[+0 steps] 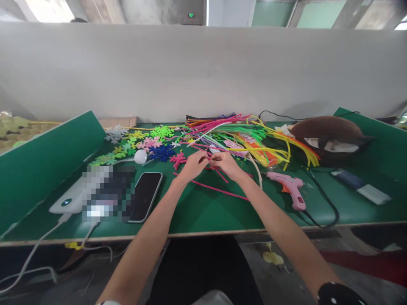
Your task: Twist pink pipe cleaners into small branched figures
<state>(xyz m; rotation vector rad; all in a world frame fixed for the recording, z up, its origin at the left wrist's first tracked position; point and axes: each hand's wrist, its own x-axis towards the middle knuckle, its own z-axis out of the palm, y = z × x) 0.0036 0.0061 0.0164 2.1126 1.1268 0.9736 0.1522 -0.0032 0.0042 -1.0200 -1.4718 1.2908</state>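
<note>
At the middle of the green table, my left hand (pixel 194 165) and my right hand (pixel 226 164) meet with fingertips pinched. Between them is a dark pink pipe cleaner, mostly covered by the fingers. Loose pink pipe cleaners lie just below, one long pink pipe cleaner (pixel 219 189) running under my right forearm. Left of my left hand sits a small pink-red pipe-cleaner snowflake (pixel 178 160), beside a dark blue snowflake (pixel 162 152). Behind my hands spreads a heap of many-coloured pipe cleaners (pixel 222 127).
A pink glue gun (pixel 288 186) with a black cord lies right, near a brown plush-like object (pixel 329 133) and a blue-and-white packet (pixel 361 186). Left are a phone (pixel 146 197), a white power bank (pixel 79 190) and a round white lamp (pixel 140 156). Green side boards (pixel 54 165) bound the table.
</note>
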